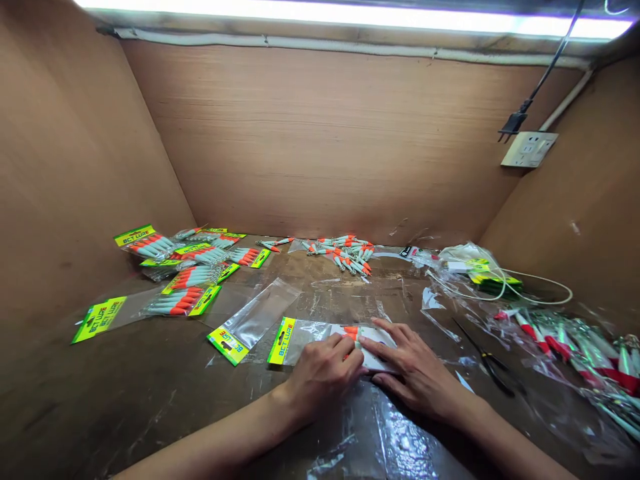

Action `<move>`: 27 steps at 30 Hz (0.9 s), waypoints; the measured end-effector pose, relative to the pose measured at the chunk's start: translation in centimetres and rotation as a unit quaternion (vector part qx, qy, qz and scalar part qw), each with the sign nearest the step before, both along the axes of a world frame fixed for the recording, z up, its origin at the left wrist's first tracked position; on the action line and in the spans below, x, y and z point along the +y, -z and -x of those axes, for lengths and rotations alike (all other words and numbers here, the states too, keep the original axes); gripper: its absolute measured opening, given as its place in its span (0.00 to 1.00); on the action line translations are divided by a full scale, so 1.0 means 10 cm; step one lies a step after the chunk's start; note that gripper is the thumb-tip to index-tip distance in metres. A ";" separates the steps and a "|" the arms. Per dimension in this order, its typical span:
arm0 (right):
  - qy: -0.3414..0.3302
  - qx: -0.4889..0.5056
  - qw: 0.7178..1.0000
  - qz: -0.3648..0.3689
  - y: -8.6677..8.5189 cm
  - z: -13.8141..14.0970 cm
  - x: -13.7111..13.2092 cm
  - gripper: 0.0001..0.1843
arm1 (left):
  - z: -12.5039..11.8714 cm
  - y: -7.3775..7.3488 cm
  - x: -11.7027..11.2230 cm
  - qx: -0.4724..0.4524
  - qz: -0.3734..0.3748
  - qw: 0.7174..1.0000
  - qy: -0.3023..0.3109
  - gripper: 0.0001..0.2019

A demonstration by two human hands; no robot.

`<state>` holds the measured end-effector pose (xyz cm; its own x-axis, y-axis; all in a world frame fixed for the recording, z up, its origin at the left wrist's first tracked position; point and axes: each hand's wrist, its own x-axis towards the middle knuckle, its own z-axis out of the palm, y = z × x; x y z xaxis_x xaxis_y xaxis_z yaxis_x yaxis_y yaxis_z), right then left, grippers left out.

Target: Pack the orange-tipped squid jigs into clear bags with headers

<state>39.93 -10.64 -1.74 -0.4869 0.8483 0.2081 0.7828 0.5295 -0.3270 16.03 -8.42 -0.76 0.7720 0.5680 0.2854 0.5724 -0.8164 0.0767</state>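
Observation:
Both my hands rest on a clear plastic bag (310,337) with a yellow-green header, lying flat at the near middle of the dark table (150,393). Orange-and-white lures (351,330) show inside its right end. My left hand (323,377) has its fingers curled and pinches the bag near the lures. My right hand (415,367) lies over the bag's right end, fingers stretched and pressing it down. An empty bag (250,322) with the same header lies just left.
Filled lure packs (187,273) are piled at the back left, and one bag (107,315) lies apart. Loose lures (345,252) sit at the back middle. Black scissors (487,363), a white cable (530,288) and red-and-silver lures (585,353) are at right. Wooden walls enclose three sides.

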 end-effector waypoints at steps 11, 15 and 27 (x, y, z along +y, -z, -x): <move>-0.005 0.090 0.995 0.050 0.05 -0.13 0.05 0.24 | 0.40 0.12 0.31 -0.021 0.177 0.983 -0.047 0.39; -0.012 0.114 0.991 0.072 0.07 -0.16 0.09 0.22 | 0.42 0.16 0.28 -0.028 0.186 0.981 -0.057 0.38; -0.107 0.019 0.994 0.034 -1.08 0.38 0.20 0.20 | 0.11 -0.09 0.38 -0.137 0.202 0.970 0.012 0.57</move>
<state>36.11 -8.63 9.01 -0.6498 0.7396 0.1753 0.6416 0.6574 -0.3951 14.95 -4.58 0.10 0.7128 0.6588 0.2405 0.4662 -0.7013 0.5393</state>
